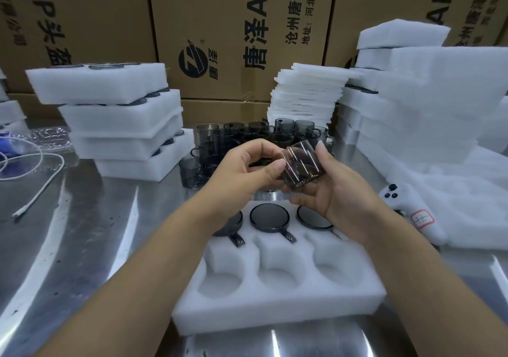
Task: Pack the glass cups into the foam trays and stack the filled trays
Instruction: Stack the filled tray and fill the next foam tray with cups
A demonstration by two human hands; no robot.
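Observation:
Both hands hold one smoky glass cup (pixel 301 166) tilted on its side above the table's middle. My right hand (pixel 334 189) cradles it from below and behind; my left hand (pixel 247 169) pinches its left edge with thumb and fingers. Below them lies a white foam tray (pixel 280 299) with two rows of round pockets. Three cups sit in the far row, among them one in the middle pocket (pixel 269 217); the near row's pockets hold nothing. A cluster of several loose dark cups (pixel 247 139) stands behind the hands.
A stack of filled foam trays (pixel 121 115) stands at the left. Thin foam sheets (pixel 305 95) and taller foam piles (pixel 428 93) rise at the right. A white controller (pixel 398 197) lies on foam. A white cable (pixel 41 180) crosses the steel table (pixel 82 246). Cardboard boxes (pixel 233 27) wall the back.

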